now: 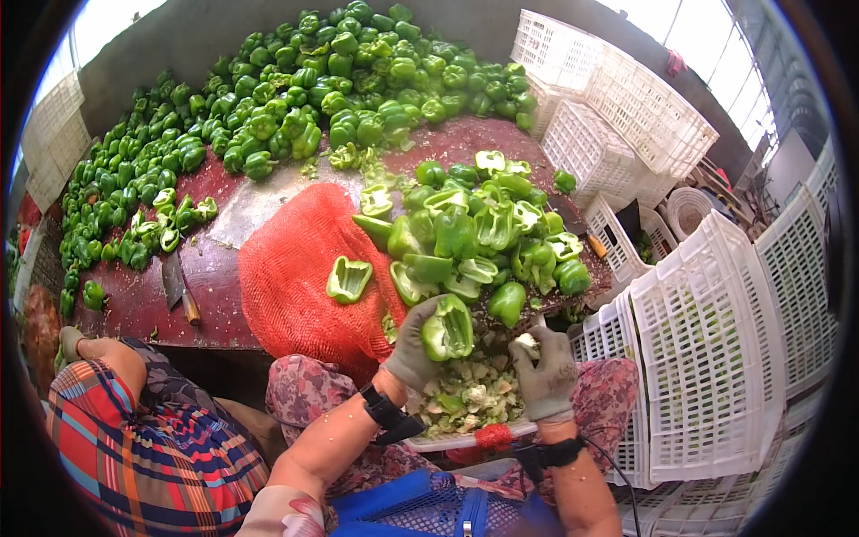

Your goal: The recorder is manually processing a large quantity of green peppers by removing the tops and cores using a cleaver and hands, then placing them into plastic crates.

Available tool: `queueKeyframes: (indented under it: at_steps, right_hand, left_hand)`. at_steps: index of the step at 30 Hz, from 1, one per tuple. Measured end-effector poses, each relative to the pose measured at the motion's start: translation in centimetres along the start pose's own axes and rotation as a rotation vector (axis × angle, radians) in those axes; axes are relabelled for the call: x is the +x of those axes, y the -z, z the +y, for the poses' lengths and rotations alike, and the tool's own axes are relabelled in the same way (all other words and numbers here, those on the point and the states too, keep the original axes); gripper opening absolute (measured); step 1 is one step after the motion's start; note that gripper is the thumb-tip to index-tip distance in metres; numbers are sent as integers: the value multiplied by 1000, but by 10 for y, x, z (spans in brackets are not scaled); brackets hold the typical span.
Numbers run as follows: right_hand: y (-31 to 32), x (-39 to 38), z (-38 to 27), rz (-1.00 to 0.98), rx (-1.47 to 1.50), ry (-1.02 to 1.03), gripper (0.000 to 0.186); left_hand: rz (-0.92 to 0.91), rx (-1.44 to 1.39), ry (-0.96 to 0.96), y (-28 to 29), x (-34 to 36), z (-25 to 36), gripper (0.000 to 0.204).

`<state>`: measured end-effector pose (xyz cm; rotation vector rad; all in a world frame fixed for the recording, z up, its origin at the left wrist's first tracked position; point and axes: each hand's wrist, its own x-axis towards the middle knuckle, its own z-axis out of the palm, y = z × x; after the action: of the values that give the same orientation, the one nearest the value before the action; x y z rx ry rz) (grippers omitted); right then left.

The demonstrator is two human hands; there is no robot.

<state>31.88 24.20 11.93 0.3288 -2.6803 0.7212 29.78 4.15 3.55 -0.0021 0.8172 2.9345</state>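
Observation:
In my gloved left hand [410,351] is a halved green bell pepper [448,329], its hollow inside turned up. My gloved right hand [546,374] pinches a whitish pepper core [528,345] between thumb and fingers, a short way right of that half. Below both hands, a container [461,441] between my knees holds pale cores, seeds and green scraps [470,398]. Just beyond my hands lies a pile of cut and whole green peppers [456,234]. A red mesh sack [291,273] spreads over the table edge to the left, with one pepper half [349,279] on it.
A large heap of whole green peppers [358,67] covers the back of the dark red table [224,309]. A knife [183,288] lies at the left, near a co-worker in a plaid top [161,447]. White plastic crates [707,349] stand stacked along the right side.

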Motion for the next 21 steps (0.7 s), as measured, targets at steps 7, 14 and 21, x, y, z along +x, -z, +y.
queueKeyframes:
  at_steps: [7,14,21]
  right_hand:
    - [-27,4,-19,-648,1422,-569,52]
    - [-33,13,-5,-189,518,-360,43]
    - [-19,1,-15,-213,116,-48,48]
  left_hand:
    - [-94,-140,99,-26,-3,-4,47]
    - [118,1620,-378,-40,-9,-11,37]
    - [104,1905,-18,-40,-2,-10,34]
